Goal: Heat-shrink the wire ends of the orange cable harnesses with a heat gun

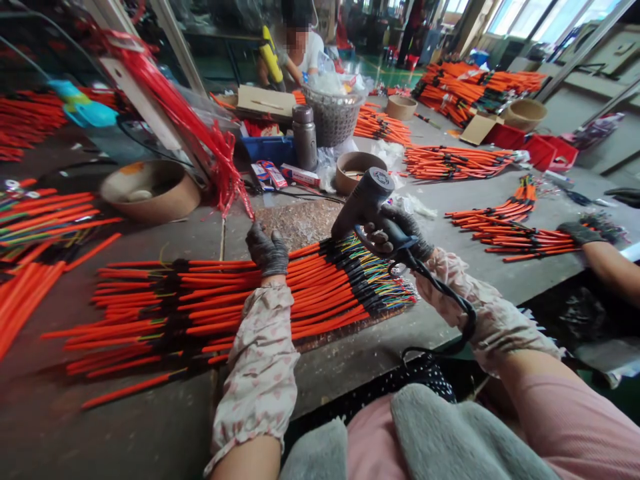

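Observation:
A dark grey heat gun point(361, 200) is in my gloved right hand point(397, 233), which wraps round its handle. Its nozzle points down, close over the black sleeves point(357, 270) near the right ends of a row of orange cables point(215, 307). Thin coloured wires point(393, 283) fan out beyond those sleeves. At the far edge of the row, my gloved left hand point(267, 250) is closed with its fingers curled; whatever lies inside them is hidden. The gun's black cord point(465, 313) hangs past my right sleeve.
Behind the row stand a cardboard ring point(150, 193), a flask point(305, 137) and a grey basket point(333, 113). Red straps point(200, 133) hang from a post at left. A co-worker's gloved hand point(580, 233) touches more orange cables point(525, 239) at right.

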Tool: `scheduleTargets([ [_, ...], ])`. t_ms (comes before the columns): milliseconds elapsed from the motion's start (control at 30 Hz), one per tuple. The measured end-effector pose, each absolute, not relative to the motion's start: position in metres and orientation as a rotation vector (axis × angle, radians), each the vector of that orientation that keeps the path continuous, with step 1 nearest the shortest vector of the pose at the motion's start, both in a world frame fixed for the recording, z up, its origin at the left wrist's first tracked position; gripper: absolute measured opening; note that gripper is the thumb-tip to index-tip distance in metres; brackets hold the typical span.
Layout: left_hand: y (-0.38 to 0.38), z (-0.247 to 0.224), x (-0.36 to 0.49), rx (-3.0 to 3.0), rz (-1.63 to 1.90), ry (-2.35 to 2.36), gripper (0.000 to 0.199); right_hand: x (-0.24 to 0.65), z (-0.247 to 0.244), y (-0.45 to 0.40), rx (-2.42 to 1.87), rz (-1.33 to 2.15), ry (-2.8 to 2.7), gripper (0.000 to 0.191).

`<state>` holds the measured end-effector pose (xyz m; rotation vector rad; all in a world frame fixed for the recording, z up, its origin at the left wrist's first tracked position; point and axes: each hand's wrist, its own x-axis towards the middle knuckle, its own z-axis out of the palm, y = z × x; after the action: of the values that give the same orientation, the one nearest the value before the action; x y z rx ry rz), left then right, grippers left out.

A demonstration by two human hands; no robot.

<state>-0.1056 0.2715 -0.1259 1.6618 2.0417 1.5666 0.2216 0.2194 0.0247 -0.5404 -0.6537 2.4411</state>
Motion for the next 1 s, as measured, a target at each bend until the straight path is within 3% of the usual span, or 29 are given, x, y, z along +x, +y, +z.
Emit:
scheduleTargets([
  [567, 0.269, -0.119, -0.102, 1.561, 1.546, 2.065, 0.058, 0.202, 0.018, 0.222, -0.439, 2.432, -0.553, 0.028],
  [1000, 0.268, -0.116, -0.101, 1.540, 1.520, 2.089, 0.055, 0.184, 0.030, 0.212, -0.633, 2.306, -0.623, 0.040],
])
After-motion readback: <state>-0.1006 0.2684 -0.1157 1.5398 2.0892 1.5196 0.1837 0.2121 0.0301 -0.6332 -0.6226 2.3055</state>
